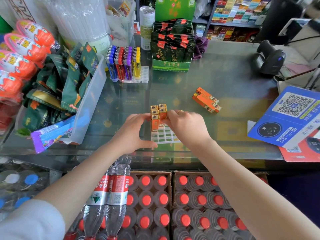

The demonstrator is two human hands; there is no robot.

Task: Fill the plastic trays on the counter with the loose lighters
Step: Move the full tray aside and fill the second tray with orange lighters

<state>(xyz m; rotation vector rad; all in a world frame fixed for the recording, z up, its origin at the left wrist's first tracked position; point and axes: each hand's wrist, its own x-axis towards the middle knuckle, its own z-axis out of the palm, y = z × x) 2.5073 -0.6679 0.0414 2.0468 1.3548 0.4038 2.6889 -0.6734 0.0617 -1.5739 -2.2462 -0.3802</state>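
At frame centre, five orange lighters (pixel 158 116) were pinched upright in the white tray (pixel 165 135) by both hands' grips, left hand (pixel 136 130) and right hand (pixel 187 125), while most cells and the loose lighters (pixel 207 100) at right were left.

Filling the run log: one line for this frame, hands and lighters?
left hand: steadies tray | right hand: seating orange lighter | loose lighters: right of tray | far tray: partly filled
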